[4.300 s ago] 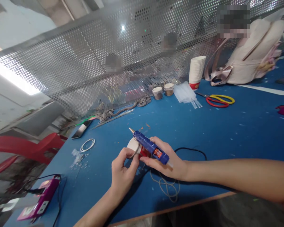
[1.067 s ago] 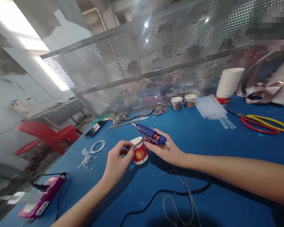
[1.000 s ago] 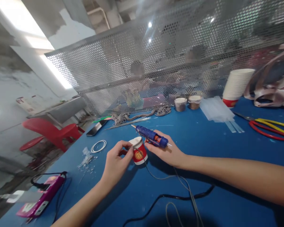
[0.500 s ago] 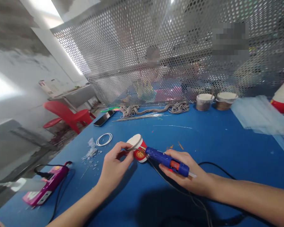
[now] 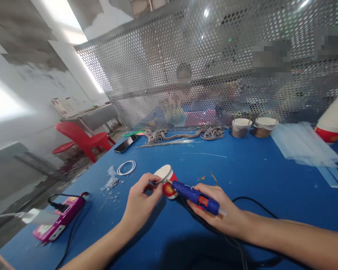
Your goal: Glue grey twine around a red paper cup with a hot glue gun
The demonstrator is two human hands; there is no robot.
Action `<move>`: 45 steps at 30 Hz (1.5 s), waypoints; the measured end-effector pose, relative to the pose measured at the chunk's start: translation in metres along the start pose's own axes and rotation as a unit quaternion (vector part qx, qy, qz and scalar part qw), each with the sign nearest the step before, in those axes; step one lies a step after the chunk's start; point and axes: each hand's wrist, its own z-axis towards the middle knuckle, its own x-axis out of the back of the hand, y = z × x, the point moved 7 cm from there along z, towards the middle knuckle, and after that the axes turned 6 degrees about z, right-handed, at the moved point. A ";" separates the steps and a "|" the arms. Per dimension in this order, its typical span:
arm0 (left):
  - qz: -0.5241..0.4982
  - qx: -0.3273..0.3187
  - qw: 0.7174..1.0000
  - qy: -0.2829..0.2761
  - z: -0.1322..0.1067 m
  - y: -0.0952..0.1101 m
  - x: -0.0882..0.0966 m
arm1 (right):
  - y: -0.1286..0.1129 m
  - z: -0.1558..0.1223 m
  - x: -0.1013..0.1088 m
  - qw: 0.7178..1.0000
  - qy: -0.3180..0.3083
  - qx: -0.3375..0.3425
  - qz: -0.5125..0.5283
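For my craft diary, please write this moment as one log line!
left grip: red-and-white cup | right grip: blue glue gun | nozzle: aimed at cup | behind: phone, grey cord

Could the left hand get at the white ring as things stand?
Probably yes, if the left hand leaves the cup: the white ring lies on the table near that hand, with nothing visible standing between them.
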 end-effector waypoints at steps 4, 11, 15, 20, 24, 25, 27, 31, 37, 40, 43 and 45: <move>-0.004 -0.006 1.000 -0.009 0.000 0.002 -0.001 | 0.001 -0.002 -0.003 1.000 -0.017 0.012 -0.023; -0.009 -0.003 1.000 -0.009 -0.002 0.003 0.000 | -0.001 -0.002 0.000 0.999 -0.005 0.006 -0.041; -0.025 0.000 1.000 -0.020 -0.001 0.004 -0.001 | -0.003 -0.001 0.000 0.999 -0.010 0.009 -0.046; -0.050 0.017 0.999 -0.013 0.002 0.003 0.002 | 0.001 0.001 0.005 0.999 0.018 -0.008 -0.031; -0.050 0.015 0.998 -0.026 0.002 0.003 0.001 | -0.001 0.000 0.002 0.999 -0.003 0.002 -0.039; -0.047 0.010 0.998 -0.032 0.001 0.004 0.000 | -0.001 0.000 0.001 0.999 -0.008 0.004 -0.044; -0.041 0.000 0.998 -0.043 0.001 0.006 -0.001 | -0.001 0.000 0.001 0.999 -0.005 0.001 -0.043; -0.036 -0.011 0.998 -0.048 0.001 0.009 -0.001 | 0.001 0.002 0.006 0.999 0.023 -0.019 -0.017; -0.044 -0.009 0.998 -0.049 0.001 0.008 -0.001 | -0.004 0.001 0.002 1.000 0.002 0.000 -0.028; -0.053 -0.009 0.998 -0.044 0.001 0.008 -0.001 | -0.001 0.002 0.004 1.000 0.019 -0.016 -0.018; -0.057 -0.008 0.998 -0.041 0.000 0.007 -0.001 | 0.000 0.002 0.005 0.999 0.031 -0.024 -0.016; -0.053 -0.007 0.997 -0.047 -0.001 0.005 -0.003 | -0.002 0.002 0.003 0.999 0.021 -0.013 -0.028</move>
